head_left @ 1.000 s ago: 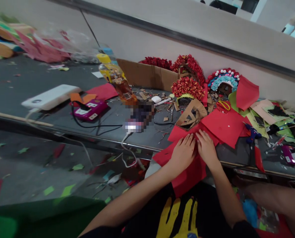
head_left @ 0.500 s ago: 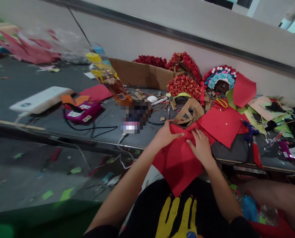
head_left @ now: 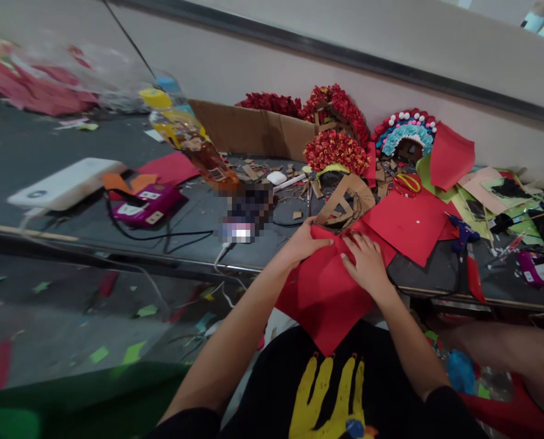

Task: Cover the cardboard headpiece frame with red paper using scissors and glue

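A large sheet of red paper [head_left: 331, 299] lies over the table's front edge and slopes down to the lap. My left hand [head_left: 304, 242] grips its far left edge, thumb stretched across the top and the other fingertips partly hidden. On the same sheet rests my right hand [head_left: 365, 259], palm down, fingers spread towards the far edge. Both thumbs point at each other with a small gap between. Just beyond the hands is a cut-out cardboard arch [head_left: 347, 201]. More red paper [head_left: 409, 222] lies flat to the right of it.
A blue glue gun [head_left: 462, 233], red-and-yellow scissors [head_left: 407, 184] and a purple device [head_left: 534, 268] lie right. Left are a drink bottle [head_left: 189, 143], a blurred-out phone [head_left: 244, 213] with cables, and a white power bank [head_left: 66, 183]. Flowered headpieces [head_left: 338, 151] stand behind. Another person's limb [head_left: 504, 350] shows lower right.
The view has shifted slightly, so the things on the table sit a little further left. Both hands stay on the red paper, nearly in the same pose.
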Demonstrator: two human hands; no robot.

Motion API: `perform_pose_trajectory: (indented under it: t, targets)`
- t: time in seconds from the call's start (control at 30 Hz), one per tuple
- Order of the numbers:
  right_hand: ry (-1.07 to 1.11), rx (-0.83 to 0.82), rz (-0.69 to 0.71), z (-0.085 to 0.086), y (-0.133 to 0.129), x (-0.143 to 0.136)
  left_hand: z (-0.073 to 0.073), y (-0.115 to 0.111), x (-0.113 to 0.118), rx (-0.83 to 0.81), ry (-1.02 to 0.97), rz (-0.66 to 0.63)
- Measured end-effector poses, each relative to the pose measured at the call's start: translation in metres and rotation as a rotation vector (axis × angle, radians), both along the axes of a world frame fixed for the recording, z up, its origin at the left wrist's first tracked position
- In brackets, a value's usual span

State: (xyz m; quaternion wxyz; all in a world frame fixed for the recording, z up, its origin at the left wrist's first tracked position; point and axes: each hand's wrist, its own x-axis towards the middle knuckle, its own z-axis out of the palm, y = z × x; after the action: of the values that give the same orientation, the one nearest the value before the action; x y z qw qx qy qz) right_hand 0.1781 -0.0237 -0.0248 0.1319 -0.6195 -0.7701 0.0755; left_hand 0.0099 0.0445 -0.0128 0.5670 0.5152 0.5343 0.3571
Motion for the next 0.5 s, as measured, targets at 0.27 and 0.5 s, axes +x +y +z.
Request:
perform_pose_trajectory:
  t: [0.27, 0.5]
  targets:
    - [-0.031, -0.007, 0.010, 0.0034, 0.0012, -0.0014, -0.0069, 0.0008, -0.0020, 0.022, -0.005, 0.014]
    - [-0.017, -0.007, 0.029, 0.0033, 0.0046, -0.0002, -0.0022, 0.0015, 0.0008, 0.058, 0.096, 0.024]
